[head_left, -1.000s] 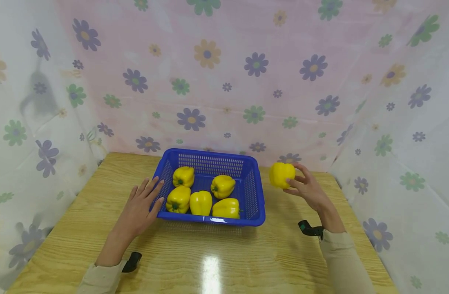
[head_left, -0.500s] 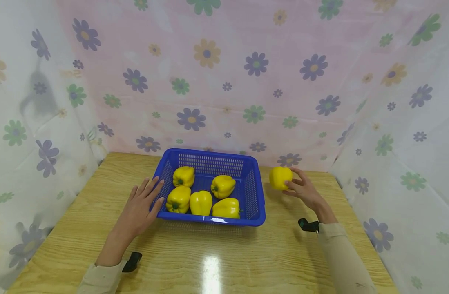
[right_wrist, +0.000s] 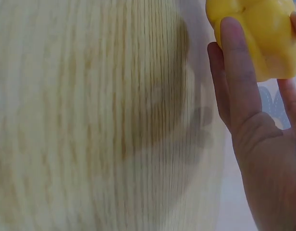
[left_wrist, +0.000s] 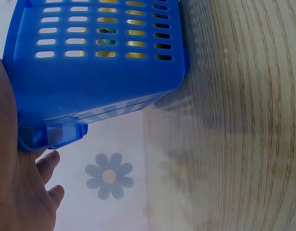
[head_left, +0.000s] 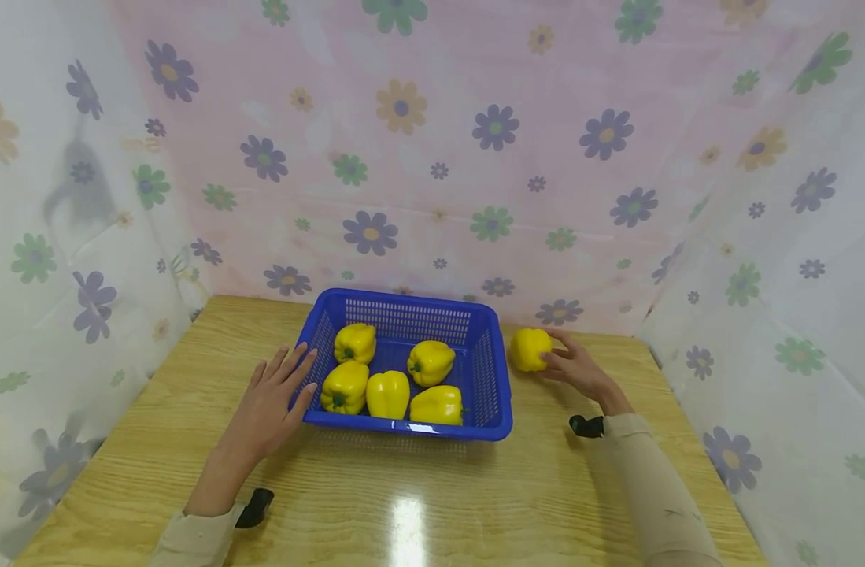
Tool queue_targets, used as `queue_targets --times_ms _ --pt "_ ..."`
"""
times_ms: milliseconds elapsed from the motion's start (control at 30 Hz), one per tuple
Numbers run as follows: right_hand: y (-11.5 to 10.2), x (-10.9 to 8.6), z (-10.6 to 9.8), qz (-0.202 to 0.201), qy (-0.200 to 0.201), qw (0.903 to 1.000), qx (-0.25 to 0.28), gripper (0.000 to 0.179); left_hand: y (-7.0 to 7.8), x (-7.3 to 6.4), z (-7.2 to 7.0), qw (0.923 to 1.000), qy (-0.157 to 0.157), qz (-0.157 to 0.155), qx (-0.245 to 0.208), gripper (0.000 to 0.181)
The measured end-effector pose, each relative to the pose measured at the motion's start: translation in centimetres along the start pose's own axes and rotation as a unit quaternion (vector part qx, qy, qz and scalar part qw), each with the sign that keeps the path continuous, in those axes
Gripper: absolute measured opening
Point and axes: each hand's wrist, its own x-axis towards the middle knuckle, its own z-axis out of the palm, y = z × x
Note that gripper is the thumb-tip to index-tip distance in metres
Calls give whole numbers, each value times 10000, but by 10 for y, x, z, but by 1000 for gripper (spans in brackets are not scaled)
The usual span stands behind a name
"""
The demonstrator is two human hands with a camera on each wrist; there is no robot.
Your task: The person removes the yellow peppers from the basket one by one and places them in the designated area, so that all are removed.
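I see flowered cloth (head_left: 439, 197) hung behind & on both sides of the wood-grain bench (head_left: 503, 504). A blue basket (head_left: 389, 426) sits approx. mid-bench, nearer the back. The L hand (head_left: 265, 405), fingers straight & loose, rests against the basket's L side. The R hand (head_left: 577, 368) grips a yellow pepper (head_left: 527, 350) betw. thumb & fingers, just R of the basket; I can't tell if it touches the bench. 5 other peppers (head_left: 387, 395) lie inside, 3 along the front, 2 farther back.
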Motion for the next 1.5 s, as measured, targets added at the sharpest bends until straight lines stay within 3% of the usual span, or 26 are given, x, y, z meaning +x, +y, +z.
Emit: queue_targets --times_ms 400,800,1167,1500 --pt "-5 13 7 305 -130 9990 -294 67 -2 0 4 9997 119 16 -214 56" --pt "-4 14 7 282 -210 9986 -389 66 -2 -3 6 9993 226 -26 -309 56" --pt "-2 12 6 180 -140 9984 -519 69 -3 -3 5 9985 364 60 -395 55" --pt "-10 5 7 168 162 9939 -1075 71 -4 -1 7 9985 281 6 -478 56"
